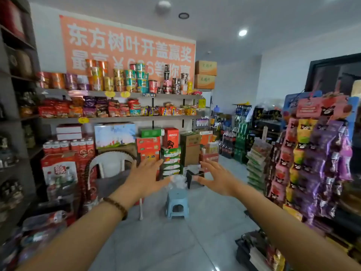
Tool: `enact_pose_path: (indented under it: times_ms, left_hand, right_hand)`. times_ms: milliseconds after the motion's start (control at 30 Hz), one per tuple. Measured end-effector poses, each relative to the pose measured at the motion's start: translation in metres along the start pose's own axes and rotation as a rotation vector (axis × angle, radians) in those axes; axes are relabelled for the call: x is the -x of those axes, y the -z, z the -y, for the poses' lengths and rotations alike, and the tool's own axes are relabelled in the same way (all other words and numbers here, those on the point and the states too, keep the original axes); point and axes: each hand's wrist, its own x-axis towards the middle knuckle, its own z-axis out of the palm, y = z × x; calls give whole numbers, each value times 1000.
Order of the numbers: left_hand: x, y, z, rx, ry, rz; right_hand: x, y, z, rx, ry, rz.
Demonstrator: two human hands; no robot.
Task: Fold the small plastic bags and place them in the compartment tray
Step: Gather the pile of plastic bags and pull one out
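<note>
Overall, I list what my feed shows, biggest first.

Far wall: an orange banner (pixel 127 44) with white characters, above wall shelves (pixel 117 118) packed with cup noodles and snack packets.

Right side: a tall display rack (pixel 316 153) hung with purple, pink and yellow snack bags.

Floor (pixel 175 241): pale grey tiles with a slight shine.

Far centre: stacked cartons (pixel 148 145) in red, green and brown, under the shelves.

Left of centre: a white plastic chair (pixel 111 163), partly hidden by my left arm.

Left hand (pixel 144 177): stretched forward, palm away from me, fingers straight and spread, holding nothing.

Right hand (pixel 216 178): likewise stretched forward, fingers fanned wide, holding nothing.

Between the hands, farther off: a small blue stool (pixel 176 202) on the tiles.

Black tray (pixel 195 176): just right of the stool and a little beyond it. It is too blurred for me to count compartments or to tell what it stands on.

Plastic bags (pixel 178 181): a clear crumpled heap on the stool top, near the tray's left edge and untouched by either hand.

Bead bracelet (pixel 117 207): dark brown, round my left wrist.
</note>
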Motion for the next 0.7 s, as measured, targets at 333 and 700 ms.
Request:
enact_pose_path:
  times_ms: [333, 700]
  left_hand:
    - [-221, -81, 8, 54, 83, 49]
    - [-461, -178, 103, 111, 60, 38]
  right_hand:
    - [-215, -29, -103, -39, -17, 28]
    - [-463, -83, -156, -53, 29, 73]
